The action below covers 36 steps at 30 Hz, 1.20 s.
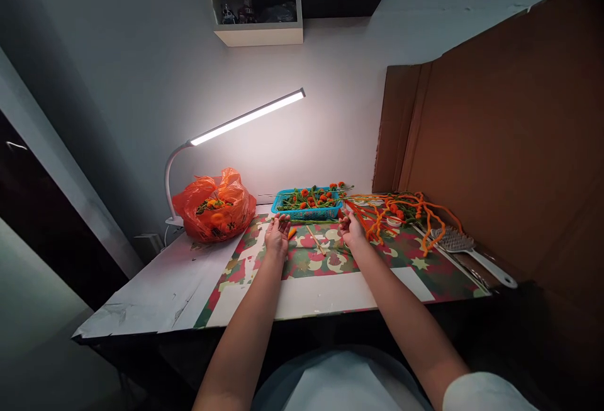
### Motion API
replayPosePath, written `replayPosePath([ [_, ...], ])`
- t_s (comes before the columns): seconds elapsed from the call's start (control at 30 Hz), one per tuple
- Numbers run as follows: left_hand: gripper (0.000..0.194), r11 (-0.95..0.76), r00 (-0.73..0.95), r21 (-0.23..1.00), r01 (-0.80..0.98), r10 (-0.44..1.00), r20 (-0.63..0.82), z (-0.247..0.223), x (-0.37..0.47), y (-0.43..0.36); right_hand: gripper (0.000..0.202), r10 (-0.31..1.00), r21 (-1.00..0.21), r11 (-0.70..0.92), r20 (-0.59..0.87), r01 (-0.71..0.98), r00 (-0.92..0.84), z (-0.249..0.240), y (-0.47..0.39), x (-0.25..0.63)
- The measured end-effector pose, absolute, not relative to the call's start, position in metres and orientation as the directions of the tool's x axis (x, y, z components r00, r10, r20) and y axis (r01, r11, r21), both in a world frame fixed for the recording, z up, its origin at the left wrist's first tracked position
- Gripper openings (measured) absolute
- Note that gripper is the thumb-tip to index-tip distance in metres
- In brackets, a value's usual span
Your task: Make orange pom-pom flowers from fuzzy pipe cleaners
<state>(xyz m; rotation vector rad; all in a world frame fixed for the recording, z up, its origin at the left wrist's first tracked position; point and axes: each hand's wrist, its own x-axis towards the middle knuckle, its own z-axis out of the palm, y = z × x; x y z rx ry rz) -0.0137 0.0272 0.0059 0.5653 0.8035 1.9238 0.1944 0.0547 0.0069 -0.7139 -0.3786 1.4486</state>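
A thin green stem (311, 221) stretches sideways between my hands, in front of a blue basket (309, 214). My left hand (277, 235) has its fingers curled at the stem's left end. At the other end, the fingers of my right hand (352, 230) are pinched together, close to the basket's right corner. Orange flower heads on green stems (314, 197) fill the basket. On the patterned sheet between my forearms lie a thin tan stick (316, 241) and a small orange piece (292, 233), the latter beside my left hand.
An orange plastic bag (221, 209) with orange flowers stands at the left, beneath a lit desk lamp (250, 117). Fuzzy orange strands (377, 225) spread at the right, near a white-handled brush (472, 248). A cardboard sheet (481, 134) rises along the right side.
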Motion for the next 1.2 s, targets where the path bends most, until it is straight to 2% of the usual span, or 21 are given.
replayPosePath([
  [0.1, 0.008, -0.343, -0.457, 0.735, -0.585, 0.888, 0.05, 0.006, -0.015, 0.028, 0.02, 0.974, -0.665, -0.019, -0.18, -0.746, 0.136, 0.006, 0.056, 0.194],
  [0.23, 0.01, -0.331, -0.453, 0.72, -0.61, 0.891, 0.025, 0.009, -0.015, 0.026, 0.02, 0.967, -0.633, -0.017, -0.206, -0.774, 0.148, 0.005, 0.058, 0.197],
  [0.47, 0.006, -0.299, -0.403, 0.781, -0.549, 0.913, 0.066, 0.011, -0.015, 0.022, 0.02, 0.966, -0.607, 0.051, -0.172, -0.793, 0.194, 0.009, 0.058, 0.209],
  [0.6, 0.019, -0.279, -0.346, 0.849, -0.449, 0.93, 0.122, 0.009, -0.014, 0.021, 0.028, 0.96, -0.666, 0.099, -0.133, -0.739, 0.248, 0.011, 0.06, 0.213],
  [0.7, 0.022, -0.278, -0.327, 0.842, -0.462, 0.936, 0.129, 0.009, -0.011, 0.019, 0.051, 0.976, -0.732, 0.155, 0.009, -0.663, 0.218, 0.012, 0.055, 0.211],
  [0.77, 0.025, -0.278, -0.316, 0.827, -0.489, 0.94, 0.129, 0.008, -0.009, 0.019, 0.065, 0.978, -0.764, 0.206, 0.174, -0.611, 0.113, 0.011, 0.05, 0.206],
  [0.83, 0.028, -0.268, -0.3, 0.815, -0.513, 0.946, 0.123, 0.007, -0.008, 0.02, 0.07, 0.947, -0.792, 0.245, 0.318, -0.559, -0.035, 0.01, 0.043, 0.199],
  [0.93, 0.031, -0.266, -0.305, 0.799, -0.539, 0.946, 0.109, 0.005, -0.008, 0.022, 0.072, 0.898, -0.892, 0.239, 0.353, -0.383, -0.262, 0.007, 0.036, 0.19],
  [1.0, 0.034, -0.279, -0.321, 0.799, -0.532, 0.94, 0.115, 0.004, -0.009, 0.022, 0.072, 0.916, -0.936, 0.316, 0.343, -0.153, -0.207, 0.006, 0.033, 0.187],
  [1.1, 0.044, -0.297, -0.319, 0.828, -0.476, 0.935, 0.152, 0.004, -0.006, 0.02, 0.054, 0.867, -0.85, 0.476, 0.497, 0.224, 0.046, 0.007, 0.03, 0.184],
  [1.13, 0.047, -0.303, -0.315, 0.839, -0.451, 0.934, 0.168, 0.004, -0.004, 0.018, 0.048, 0.828, -0.798, 0.519, 0.558, 0.306, 0.052, 0.008, 0.028, 0.182],
  [1.2, 0.053, -0.318, -0.299, 0.861, -0.398, 0.932, 0.206, 0.004, 0.001, 0.014, 0.039, 0.78, -0.7, 0.598, 0.621, 0.39, -0.08, 0.008, 0.023, 0.176],
])
